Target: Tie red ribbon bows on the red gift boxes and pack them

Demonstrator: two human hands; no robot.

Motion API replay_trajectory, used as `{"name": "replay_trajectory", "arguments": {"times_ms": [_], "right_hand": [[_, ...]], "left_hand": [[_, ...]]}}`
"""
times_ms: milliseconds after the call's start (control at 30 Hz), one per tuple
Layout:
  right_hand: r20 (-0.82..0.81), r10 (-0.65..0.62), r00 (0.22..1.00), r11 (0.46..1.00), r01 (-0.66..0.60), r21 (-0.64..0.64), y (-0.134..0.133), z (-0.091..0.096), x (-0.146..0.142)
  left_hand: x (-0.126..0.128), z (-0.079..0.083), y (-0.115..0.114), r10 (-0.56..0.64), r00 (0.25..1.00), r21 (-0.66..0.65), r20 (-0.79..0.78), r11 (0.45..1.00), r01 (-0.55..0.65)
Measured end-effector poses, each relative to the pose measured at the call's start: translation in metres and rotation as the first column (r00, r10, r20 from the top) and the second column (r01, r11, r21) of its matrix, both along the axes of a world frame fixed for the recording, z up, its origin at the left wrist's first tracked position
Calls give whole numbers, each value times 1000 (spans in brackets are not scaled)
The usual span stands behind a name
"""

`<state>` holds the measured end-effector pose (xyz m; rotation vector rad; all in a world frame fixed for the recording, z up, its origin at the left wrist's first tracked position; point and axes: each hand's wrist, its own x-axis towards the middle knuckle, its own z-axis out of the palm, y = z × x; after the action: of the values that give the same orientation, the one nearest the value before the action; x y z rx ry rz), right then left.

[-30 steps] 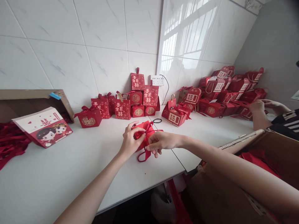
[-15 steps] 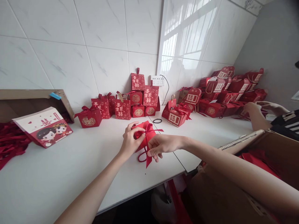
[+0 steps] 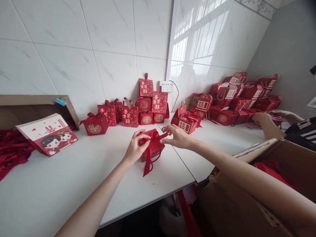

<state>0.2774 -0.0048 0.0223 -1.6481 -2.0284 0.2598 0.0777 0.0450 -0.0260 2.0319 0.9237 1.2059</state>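
Observation:
A small red gift box (image 3: 155, 149) sits on the white table (image 3: 74, 184) in front of me, with a red ribbon (image 3: 148, 157) tied over it and its tails hanging down the near side. My left hand (image 3: 135, 147) pinches the ribbon loop at the box's left top. My right hand (image 3: 177, 136) pinches the ribbon's right end at the box's upper right, its other fingers spread.
Several finished red boxes (image 3: 138, 108) stand along the tiled wall, with more piled at the right (image 3: 237, 98). A printed flat box (image 3: 48, 134) leans on a cardboard carton (image 3: 34, 105) at left beside red ribbons (image 3: 11, 153). Another person's hands (image 3: 269, 117) work at right. An open carton (image 3: 283, 164) stands near me.
My right hand has lifted from the box's lower front to its upper right, pulling the ribbon. The tails now hang straight down the front. The view tipped slightly.

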Motion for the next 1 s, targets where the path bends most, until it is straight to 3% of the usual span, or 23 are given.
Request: {"name": "replay_trajectory", "arguments": {"times_ms": [200, 300, 367, 467, 567, 633, 833, 1000], "right_hand": [[25, -10, 1000, 995, 13, -100, -5, 5, -10], [-79, 30, 996, 964, -50, -263, -7, 7, -10], [-201, 80, 976, 898, -158, -411, -7, 8, -7], [-410, 120, 904, 733, -359, -577, -8, 8, -1], [-528, 131, 839, 537, -508, -673, -9, 7, 1], [-570, 147, 808, 455, -567, -686, -9, 5, 0], [-591, 191, 784, 355, -616, -703, -10, 1, -4], [-507, 245, 826, 363, -563, -742, -12, 1, -9]], "left_hand": [[2, -3, -4, -32, 999, 73, -20, 997, 34], [2, -4, -4, -38, 999, 109, -25, 993, 41], [1, -5, -4, -37, 999, 124, -27, 991, 41], [1, -5, -3, -33, 999, 127, -21, 991, 36], [1, -5, -4, -43, 999, 110, -7, 993, 44], [1, -5, -5, -66, 998, 90, 8, 994, 65], [3, -3, -6, -63, 998, 67, 4, 996, 62], [4, 0, -7, -36, 999, 32, -19, 999, 37]]}}
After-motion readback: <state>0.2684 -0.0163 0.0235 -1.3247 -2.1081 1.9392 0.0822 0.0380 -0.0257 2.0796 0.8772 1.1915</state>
